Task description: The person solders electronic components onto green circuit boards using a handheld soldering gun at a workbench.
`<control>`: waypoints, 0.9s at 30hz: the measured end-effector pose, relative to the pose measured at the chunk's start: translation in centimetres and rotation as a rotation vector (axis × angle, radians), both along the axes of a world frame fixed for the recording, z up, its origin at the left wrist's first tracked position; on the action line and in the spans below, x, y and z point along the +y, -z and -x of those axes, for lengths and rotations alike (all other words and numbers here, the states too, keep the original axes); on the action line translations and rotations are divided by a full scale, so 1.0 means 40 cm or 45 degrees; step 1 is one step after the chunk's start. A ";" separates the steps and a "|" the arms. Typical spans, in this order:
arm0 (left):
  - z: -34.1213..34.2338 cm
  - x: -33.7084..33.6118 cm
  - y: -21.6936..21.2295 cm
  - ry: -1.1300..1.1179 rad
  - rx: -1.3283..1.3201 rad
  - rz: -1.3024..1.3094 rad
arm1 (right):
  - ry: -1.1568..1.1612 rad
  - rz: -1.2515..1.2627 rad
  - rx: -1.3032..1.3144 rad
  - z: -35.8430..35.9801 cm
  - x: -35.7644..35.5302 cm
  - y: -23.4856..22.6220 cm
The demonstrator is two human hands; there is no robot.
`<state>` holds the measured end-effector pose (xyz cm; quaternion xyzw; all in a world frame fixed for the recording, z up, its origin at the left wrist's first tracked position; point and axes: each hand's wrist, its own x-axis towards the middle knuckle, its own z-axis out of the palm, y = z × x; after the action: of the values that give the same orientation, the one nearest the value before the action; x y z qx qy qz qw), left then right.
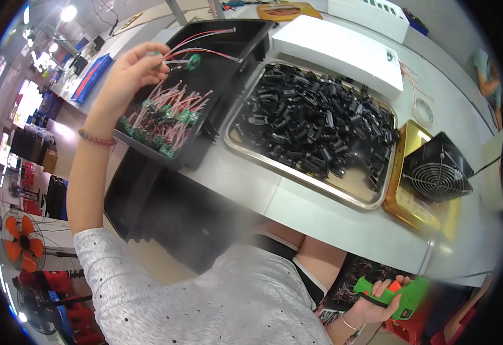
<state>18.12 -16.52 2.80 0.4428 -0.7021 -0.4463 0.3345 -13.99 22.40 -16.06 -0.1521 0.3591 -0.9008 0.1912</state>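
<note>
My left hand [130, 72] is raised over the far left of a black plastic bin [220, 95]. Its fingers pinch a bundle of thin red and white wires, with a small green round part [194, 61] hanging beside them. Below, in the bin, lies a heap of wired green circuit boards [168, 118]. Low at the right, my right hand [372, 307] wraps round a green pistol-shaped tool [406, 299] with an orange-red trigger. The tool is away from the table top, and its exact kind is unclear.
A metal tray [250, 152] full of small black plastic parts stands mid-table, with a white foam box [337, 52] behind it. To the right, a black fan with a wire guard [438, 172] sits in a gold tray [401, 198]. Another person [484, 72] is at far right.
</note>
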 end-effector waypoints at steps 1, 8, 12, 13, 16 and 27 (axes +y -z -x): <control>-0.030 -0.019 0.031 -0.051 0.016 -0.030 | 0.018 -0.019 0.010 0.000 -0.010 0.001; -0.073 0.031 0.165 0.042 -0.207 -0.168 | -0.008 -0.056 0.019 -0.009 -0.028 0.001; -0.091 0.117 0.182 0.272 -0.388 -0.264 | -0.022 -0.060 0.002 -0.008 -0.032 0.001; -0.104 0.117 0.182 0.300 -0.591 -0.178 | -0.020 -0.064 0.012 -0.006 -0.031 0.002; -0.087 0.099 0.179 0.273 -0.842 -0.131 | -0.032 -0.026 -0.012 -0.006 -0.031 0.000; 0.102 0.126 0.027 0.042 -0.827 0.664 | -0.032 0.043 -0.022 0.018 -0.011 0.027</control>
<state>14.04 -11.49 1.74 0.4497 -0.8676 -0.0958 0.1894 -14.71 21.94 -17.13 -0.1519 0.3403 -0.9054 0.2032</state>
